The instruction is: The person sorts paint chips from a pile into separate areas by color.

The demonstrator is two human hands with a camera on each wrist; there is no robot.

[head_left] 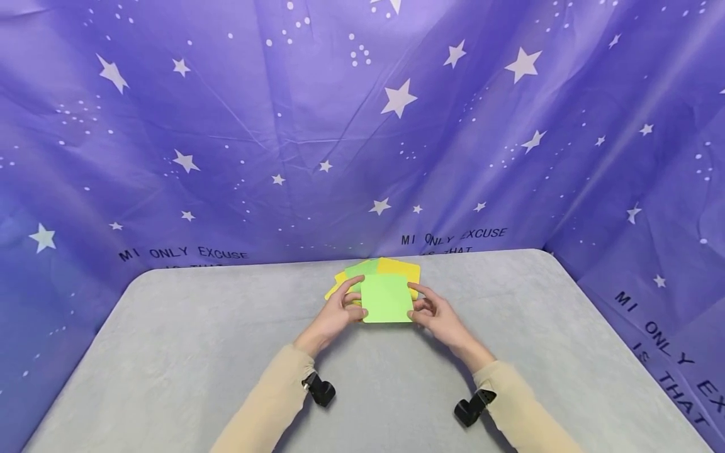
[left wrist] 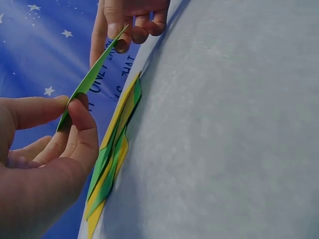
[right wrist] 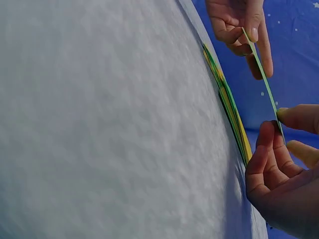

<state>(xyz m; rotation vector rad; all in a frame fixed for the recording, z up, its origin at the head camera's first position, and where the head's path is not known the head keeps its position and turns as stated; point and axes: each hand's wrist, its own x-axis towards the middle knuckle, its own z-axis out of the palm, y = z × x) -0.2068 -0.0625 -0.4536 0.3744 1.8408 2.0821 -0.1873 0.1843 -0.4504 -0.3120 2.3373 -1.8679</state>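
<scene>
Between both hands a flat, light green square of paper or card point(head_left: 387, 298) is held up above the table. My left hand point(head_left: 335, 314) pinches its left edge, the thumb near the lower corner. At the opposite edge my right hand point(head_left: 440, 318) pinches it with thumb and fingers. Behind the green square, a fanned pile of yellow and green squares point(head_left: 399, 267) lies near the table's far edge. Seen from the left wrist, the held green square point(left wrist: 94, 72) appears nearly edge-on, apart from the overlapping pile point(left wrist: 112, 154). The right wrist view shows it as a thin line point(right wrist: 266, 84).
A grey table point(head_left: 187, 352) with rounded far corners carries the pile. Purple cloth point(head_left: 317, 126) with white stars and lettering hangs behind it and along the sides. Each sleeved wrist wears a small black camera, the left one point(head_left: 320, 389) and the right one point(head_left: 474, 408).
</scene>
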